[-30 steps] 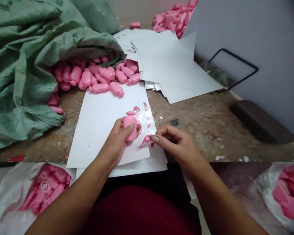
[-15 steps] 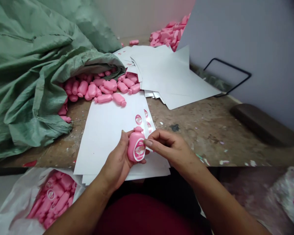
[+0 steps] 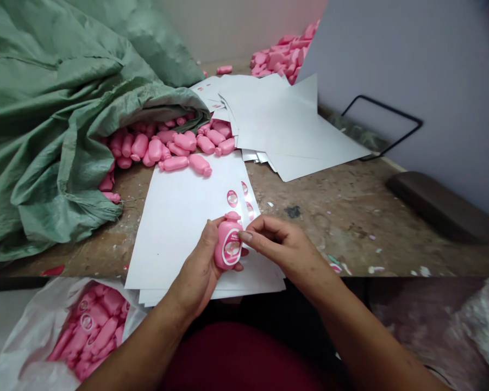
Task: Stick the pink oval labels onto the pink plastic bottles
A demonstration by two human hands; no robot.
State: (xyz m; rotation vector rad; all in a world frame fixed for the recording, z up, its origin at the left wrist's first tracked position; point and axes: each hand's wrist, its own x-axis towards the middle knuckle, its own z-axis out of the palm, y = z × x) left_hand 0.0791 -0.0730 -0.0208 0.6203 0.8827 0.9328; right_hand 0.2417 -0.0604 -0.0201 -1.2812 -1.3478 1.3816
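A small pink plastic bottle [image 3: 224, 233] rests in my left hand [image 3: 199, 266], with the thumb along its left side and fingertips showing beyond its right side. On the bottle's front is an oval label [image 3: 231, 250] with a white border. My right hand [image 3: 287, 250] pinches at the label's upper right edge, thumb and forefinger together. Below the hands lies a white sticker sheet [image 3: 179, 228], with a few oval stickers [image 3: 232, 198] near its right edge.
A green sack [image 3: 57, 125] spills pink bottles [image 3: 185, 141] onto the worktable [image 3: 330, 217]. More white sheets [image 3: 277, 125] lie behind. A white bag [image 3: 20, 336] at lower left holds labelled bottles. A black wire frame [image 3: 381, 127] and dark brown block [image 3: 440, 206] are at the right.
The view has shifted very slightly. Both hands keep nearly the same pose on the bottle and its label.
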